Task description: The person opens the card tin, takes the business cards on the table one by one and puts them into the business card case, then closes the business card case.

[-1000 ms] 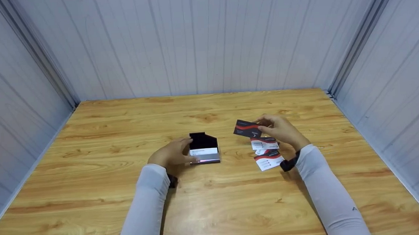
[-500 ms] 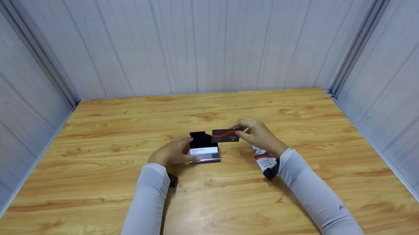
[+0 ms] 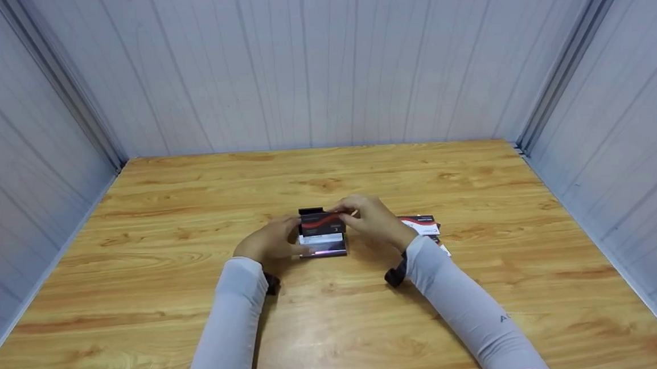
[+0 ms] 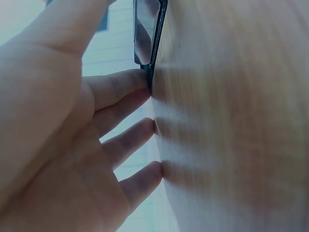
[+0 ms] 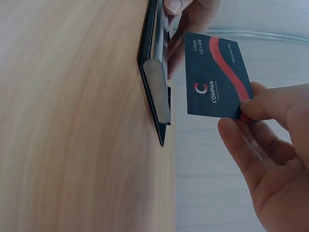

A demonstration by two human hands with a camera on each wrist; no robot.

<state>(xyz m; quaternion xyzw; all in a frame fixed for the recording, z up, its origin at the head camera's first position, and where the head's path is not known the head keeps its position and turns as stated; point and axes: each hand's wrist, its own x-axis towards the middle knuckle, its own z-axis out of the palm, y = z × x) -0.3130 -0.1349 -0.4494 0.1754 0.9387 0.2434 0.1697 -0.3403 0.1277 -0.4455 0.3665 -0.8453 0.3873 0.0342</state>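
Note:
A business card case [image 3: 324, 248] stands opened on the wooden table, its black lid [image 3: 311, 211] tilted up at the back and a white card [image 3: 321, 238] inside. My left hand [image 3: 269, 239] steadies it: the thumb rests on the front, and a fingertip touches its edge in the left wrist view. That hand's other fingers [image 4: 137, 186] spread loosely to the tabletop. Between thumb and fingers my right hand [image 3: 373, 219] pinches a black business card [image 5: 212, 77] with a red wave. The card hangs above the case, apart from it in the right wrist view.
Several loose business cards [image 3: 422, 224] with white and red print lie to the right, partly hidden by my right forearm. Pale panel walls [image 3: 321, 65] enclose the table [image 3: 326, 333] at the back and sides.
My right hand has carried the black card leftward from above the loose cards, first to the case's right edge, now over the case. The left hand and the case have stayed in place.

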